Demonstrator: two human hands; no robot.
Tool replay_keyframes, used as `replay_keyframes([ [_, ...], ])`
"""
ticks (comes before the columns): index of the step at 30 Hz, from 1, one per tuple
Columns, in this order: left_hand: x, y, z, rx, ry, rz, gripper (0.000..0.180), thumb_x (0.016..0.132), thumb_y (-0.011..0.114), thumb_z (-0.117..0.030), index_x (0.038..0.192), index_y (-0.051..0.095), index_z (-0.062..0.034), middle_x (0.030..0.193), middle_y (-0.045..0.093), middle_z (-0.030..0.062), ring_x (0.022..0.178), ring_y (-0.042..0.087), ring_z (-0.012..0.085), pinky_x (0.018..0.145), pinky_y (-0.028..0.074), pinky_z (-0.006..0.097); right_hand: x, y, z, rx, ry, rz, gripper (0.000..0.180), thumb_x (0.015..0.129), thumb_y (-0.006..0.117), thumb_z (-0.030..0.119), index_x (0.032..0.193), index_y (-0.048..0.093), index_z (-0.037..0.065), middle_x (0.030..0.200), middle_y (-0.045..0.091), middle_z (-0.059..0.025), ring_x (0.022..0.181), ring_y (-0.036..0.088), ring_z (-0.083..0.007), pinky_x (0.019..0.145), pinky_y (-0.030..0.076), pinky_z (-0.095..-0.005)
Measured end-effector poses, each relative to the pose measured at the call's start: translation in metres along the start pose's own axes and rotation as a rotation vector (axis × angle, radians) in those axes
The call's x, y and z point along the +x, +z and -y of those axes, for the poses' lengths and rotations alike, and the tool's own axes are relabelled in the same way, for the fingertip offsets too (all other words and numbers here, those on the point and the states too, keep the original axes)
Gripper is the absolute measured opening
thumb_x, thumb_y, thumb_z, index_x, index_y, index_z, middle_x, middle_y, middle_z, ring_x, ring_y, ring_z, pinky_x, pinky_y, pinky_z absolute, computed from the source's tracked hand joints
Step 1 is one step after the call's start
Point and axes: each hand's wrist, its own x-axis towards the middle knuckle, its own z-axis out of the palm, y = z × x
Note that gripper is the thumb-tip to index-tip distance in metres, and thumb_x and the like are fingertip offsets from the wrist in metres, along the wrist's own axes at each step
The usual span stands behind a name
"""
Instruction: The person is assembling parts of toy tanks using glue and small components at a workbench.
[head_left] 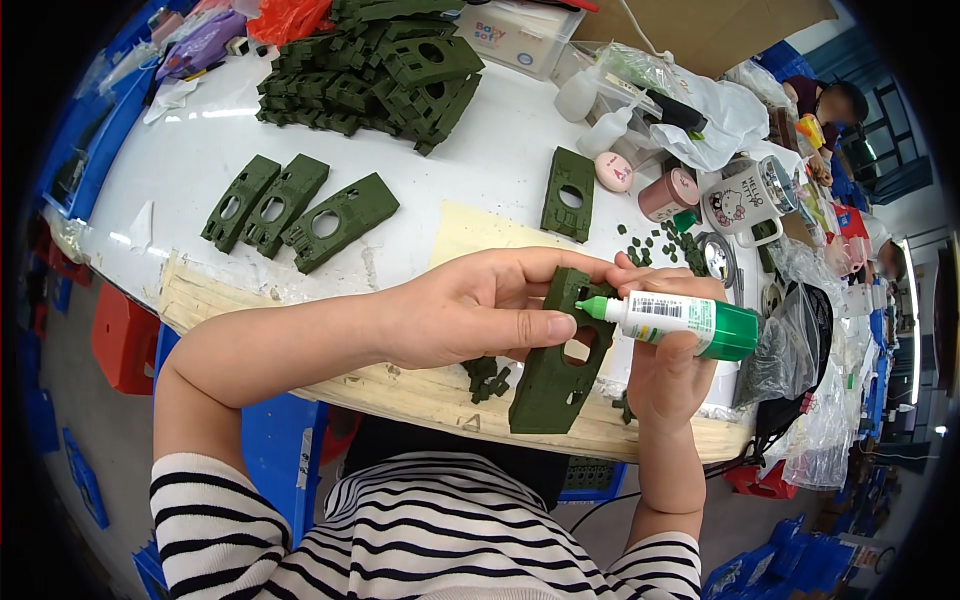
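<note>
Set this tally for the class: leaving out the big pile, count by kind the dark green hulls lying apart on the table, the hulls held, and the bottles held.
Hulls lying apart: 4
Hull held in the left hand: 1
White-and-green bottle in the right hand: 1
Total: 6

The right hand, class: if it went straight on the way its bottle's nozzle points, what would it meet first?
Probably the dark green part in the left hand: the nozzle already overlaps it in the picture, though depth leaves actual contact unclear.
</note>
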Motion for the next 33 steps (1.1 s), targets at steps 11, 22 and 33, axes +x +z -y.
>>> replay_keyframes([
  [11,0.001,-0.001,0.002,-0.004,0.012,0.012,0.054,0.097,0.053,-0.018,0.145,0.030,-0.0096,0.133,0.046,0.0065,0.117,0.051,0.0153,0.093,0.048,0.031,0.000,0.001,0.001,-0.005,0.001,0.000,0.043,0.089,0.063,0.037,0.104,0.054,-0.002,0.096,0.064,-0.0168,0.098,0.062,-0.0280,0.098,0.044,-0.0511],
  [22,0.000,0.001,-0.001,0.033,0.005,-0.019,0.055,0.096,0.052,-0.015,0.145,0.028,-0.0055,0.134,0.047,0.0126,0.119,0.051,0.0218,0.097,0.045,0.035,0.001,0.001,0.003,0.062,0.063,-0.058,0.050,0.091,0.057,0.045,0.105,0.050,-0.002,0.096,0.061,-0.0167,0.097,0.062,-0.0289,0.097,0.045,-0.0526],
  [33,0.001,0.008,-0.011,0.005,0.041,-0.034,0.062,0.092,0.059,-0.025,0.143,0.033,-0.0007,0.136,0.047,0.0150,0.120,0.053,0.0278,0.096,0.045,0.038,0.001,-0.009,0.006,0.114,0.060,-0.102,0.048,0.092,0.055,0.044,0.105,0.047,-0.002,0.099,0.054,-0.0161,0.092,0.062,-0.0278,0.088,0.050,-0.0457],
])
